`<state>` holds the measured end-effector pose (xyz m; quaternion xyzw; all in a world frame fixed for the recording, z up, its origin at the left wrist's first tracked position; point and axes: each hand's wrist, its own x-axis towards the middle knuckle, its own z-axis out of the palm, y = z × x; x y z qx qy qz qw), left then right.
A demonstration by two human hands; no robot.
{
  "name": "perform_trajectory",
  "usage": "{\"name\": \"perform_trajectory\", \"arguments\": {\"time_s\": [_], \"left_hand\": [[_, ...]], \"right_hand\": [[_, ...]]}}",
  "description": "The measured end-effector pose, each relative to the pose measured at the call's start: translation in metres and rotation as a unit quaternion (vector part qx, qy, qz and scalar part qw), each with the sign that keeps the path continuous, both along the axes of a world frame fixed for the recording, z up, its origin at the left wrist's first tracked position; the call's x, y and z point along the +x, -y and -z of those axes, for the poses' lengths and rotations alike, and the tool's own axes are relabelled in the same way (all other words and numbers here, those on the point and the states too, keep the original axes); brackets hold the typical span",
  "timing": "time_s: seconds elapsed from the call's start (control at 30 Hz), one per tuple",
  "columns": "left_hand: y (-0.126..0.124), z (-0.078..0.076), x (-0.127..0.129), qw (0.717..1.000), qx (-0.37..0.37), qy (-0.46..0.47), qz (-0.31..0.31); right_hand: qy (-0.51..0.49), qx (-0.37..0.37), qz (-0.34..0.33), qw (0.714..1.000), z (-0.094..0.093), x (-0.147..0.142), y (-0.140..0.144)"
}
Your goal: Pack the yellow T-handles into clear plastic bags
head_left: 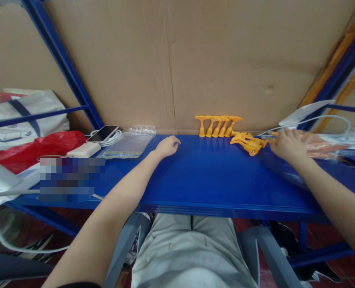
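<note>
My left hand (168,146) rests on the blue tabletop with its fingers curled in, and nothing shows in it. At the right, my right hand (290,145) bends over a clear plastic bag (324,146) with orange contents. Between its thumb and fingers shows part of a yellow-orange plastic piece, partly covered by the hand. Left of it lies a loose pile of such hammer-shaped plastic pieces (249,144). Several more of these pieces stand upright in a row (216,126) against the cardboard.
A cardboard wall (171,60) closes off the back of the blue table (201,180). On the left lie clear plastic bags (129,142), a phone (102,134), a coiled white cable (114,139), a white power bank (84,150) and a red plastic bag (45,146). Blue frame posts (63,64) rise at both sides.
</note>
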<state>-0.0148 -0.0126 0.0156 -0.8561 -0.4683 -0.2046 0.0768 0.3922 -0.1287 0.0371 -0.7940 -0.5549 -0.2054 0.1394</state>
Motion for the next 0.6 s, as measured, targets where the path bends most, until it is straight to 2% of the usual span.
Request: {"name": "perform_trajectory", "arguments": {"time_s": [0.13, 0.2, 0.27, 0.37, 0.5, 0.6], "left_hand": [[0.003, -0.001, -0.003, 0.993, 0.037, -0.043, -0.107], [0.003, -0.003, -0.008, 0.985, 0.051, -0.045, -0.155], [0.002, -0.006, -0.016, 0.978, 0.06, -0.035, -0.197], [0.001, -0.011, -0.031, 0.963, 0.043, -0.011, -0.266], [-0.001, -0.014, -0.05, 0.925, -0.05, 0.013, -0.375], [-0.004, -0.011, -0.06, 0.898, -0.101, 0.051, -0.425]], "right_hand": [[0.058, -0.061, -0.083, 0.993, -0.014, -0.028, -0.017], [0.056, -0.106, -0.075, 0.99, -0.021, -0.041, -0.029], [0.025, -0.185, -0.055, 0.981, -0.027, -0.053, -0.041], [0.018, -0.261, -0.05, 0.964, -0.031, -0.069, -0.053], [0.021, -0.203, -0.029, 0.979, -0.023, -0.084, -0.051], [0.033, -0.174, -0.041, 0.983, -0.014, -0.087, -0.043]]}}
